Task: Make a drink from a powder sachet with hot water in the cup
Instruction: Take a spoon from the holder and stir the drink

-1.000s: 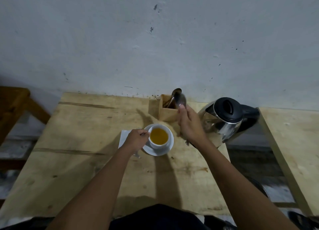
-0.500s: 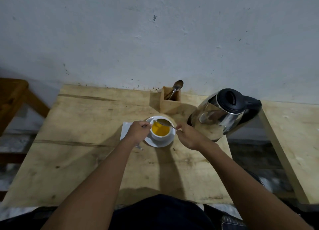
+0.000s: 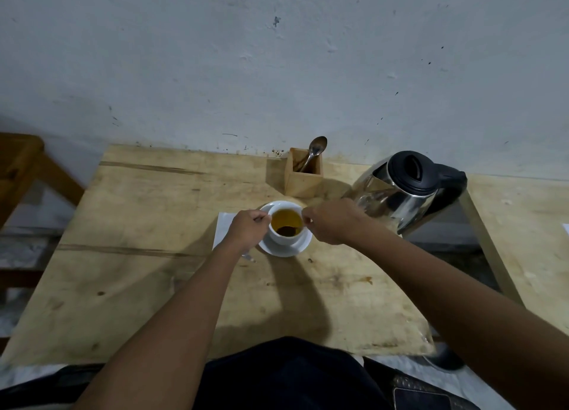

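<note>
A white cup (image 3: 284,238) of yellow-orange drink stands on a white saucer (image 3: 284,250) in the middle of the wooden table (image 3: 154,225). My left hand (image 3: 248,228) grips the cup's handle on its left side. My right hand (image 3: 331,222) sits at the cup's right rim, fingers pinched on a spoon (image 3: 288,229) whose dark bowl dips into the liquid near the front of the cup. The spoon's handle is mostly hidden by my fingers.
A steel kettle (image 3: 397,194) with a black lid stands just right of my right hand. A wooden holder (image 3: 303,178) with another spoon (image 3: 317,146) is behind the cup by the wall. A white paper (image 3: 224,229) lies under my left hand. A second table (image 3: 523,240) is at right.
My right hand lifted a spoon out of the wooden holder, brought it down to the cup and lowered its bowl into the drink. My left hand stayed on the cup's handle.
</note>
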